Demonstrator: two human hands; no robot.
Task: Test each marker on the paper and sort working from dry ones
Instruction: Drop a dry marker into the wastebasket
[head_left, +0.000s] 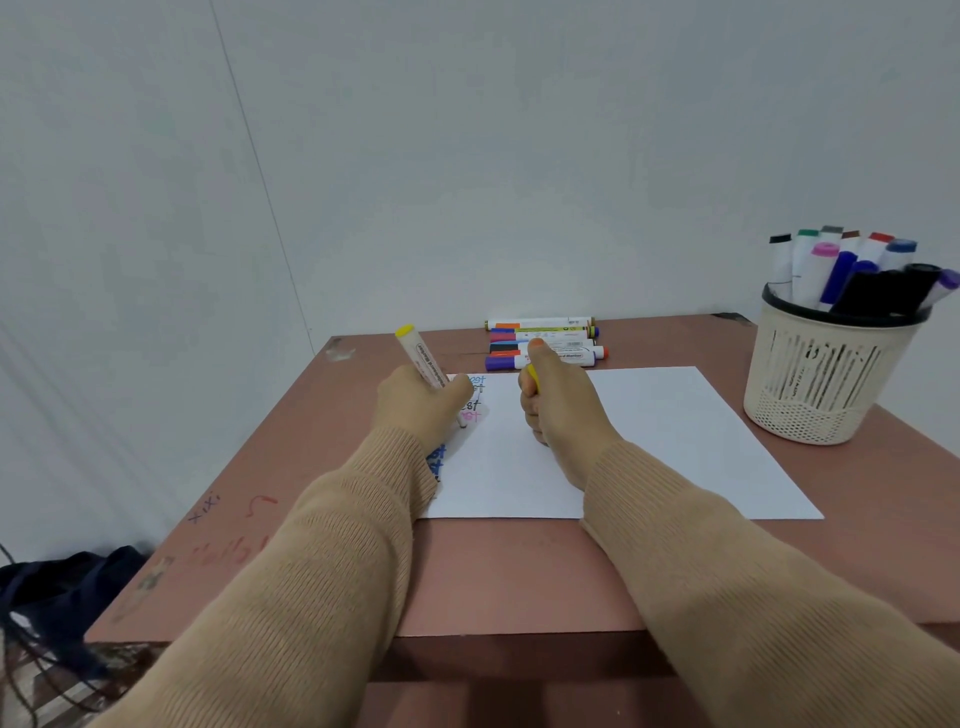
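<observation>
In the middle of the frame, left of centre, the left hand (421, 400) is wrapped around the barrel of a yellow marker (422, 359). The marker is tilted, with its yellow end up and back toward the wall. Its writing end points down at the left edge of the paper (649, 441), just beside a small column of test words (475, 396) in blue, black and pink. I cannot tell whether the tip is touching the sheet. Just right of centre, the right hand (556, 408) is closed in a fist around a yellow cap (532, 375) with the thumb up, and only a sliver of the cap shows between the fingers. A row of markers (545, 343) lies side by side behind the paper at the far edge of the table (519, 571). More markers stand in a slotted basket (821, 379) at the right of the frame. The marker looks light, stiff and smooth, so it may slip or roll if set down loosely. A hold low on the barrel, close to the tip, should give the steadiest stroke. The felt tip is probably soft and would need only light pressure. The paper is thin and unweighted, so it may slide under a hard drag. The cap is small and easy to drop, so a closed palm suits it.
</observation>
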